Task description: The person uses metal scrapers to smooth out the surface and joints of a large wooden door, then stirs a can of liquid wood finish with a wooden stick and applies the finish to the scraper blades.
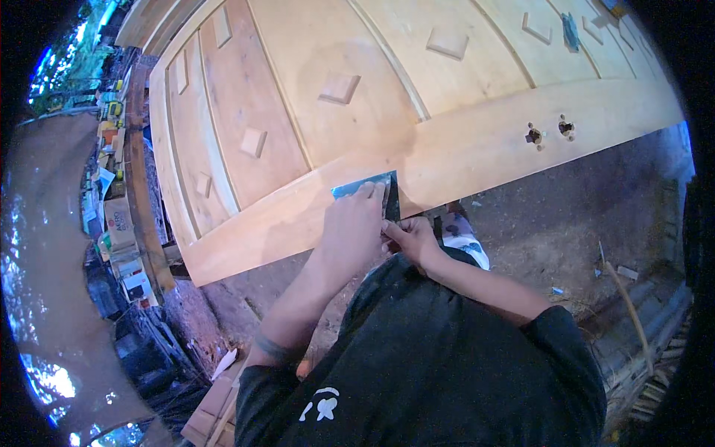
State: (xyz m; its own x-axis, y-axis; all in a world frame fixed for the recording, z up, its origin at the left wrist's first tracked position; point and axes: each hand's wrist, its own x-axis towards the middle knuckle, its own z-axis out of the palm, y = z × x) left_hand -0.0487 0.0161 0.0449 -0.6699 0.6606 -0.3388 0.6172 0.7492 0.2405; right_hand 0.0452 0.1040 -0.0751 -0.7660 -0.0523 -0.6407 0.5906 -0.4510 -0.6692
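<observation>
A wooden door point(261, 201) with raised diamond blocks and long grooves lies flat before me. At its near edge is a sheet of sandpaper point(346, 189), blue on one face and dark on a turned-up part. My left hand point(356, 220) holds the sheet down on the wood, fingers bent over it. My right hand point(415, 240) pinches the sheet's dark side edge at the door's rim; its fingertips are partly hidden. Farther right, two cut holes point(550, 132) pierce the door's near rail.
A small blue-green scrap point(570, 32) rests on the door's far right part. Along the left, a shelf-like wooden beam point(139, 171) runs beside boxes point(121, 223) and clutter. Reddish wood pieces point(216, 402) lie at lower left. A thin stick point(630, 313) leans at right.
</observation>
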